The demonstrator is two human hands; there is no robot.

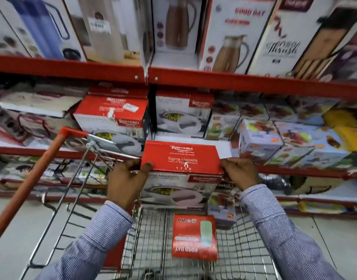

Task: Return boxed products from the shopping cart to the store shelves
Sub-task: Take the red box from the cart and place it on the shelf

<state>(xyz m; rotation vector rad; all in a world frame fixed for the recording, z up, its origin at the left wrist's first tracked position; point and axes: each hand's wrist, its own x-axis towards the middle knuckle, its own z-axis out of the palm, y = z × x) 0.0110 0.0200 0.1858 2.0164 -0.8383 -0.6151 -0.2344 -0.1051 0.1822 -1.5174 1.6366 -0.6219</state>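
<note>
A red-topped white casserole box [181,158] marked Rishabh Sigma Marbella is held above the wire shopping cart [153,235], level with the middle shelf. My left hand [126,182] grips its left side and my right hand [241,173] grips its right side. Two matching casserole boxes stand on the middle shelf [193,137], one at the left [111,118] and one behind it to the right [181,116]. In the cart lie a red Good Day box [194,237] and a small white juicer box [222,209].
Red metal shelves hold tall jug and flask boxes [232,35] on top and several small juicer boxes [258,138] at the middle right. A white gap on the middle shelf lies just behind the held box. The cart's orange handle [30,182] slants at the left.
</note>
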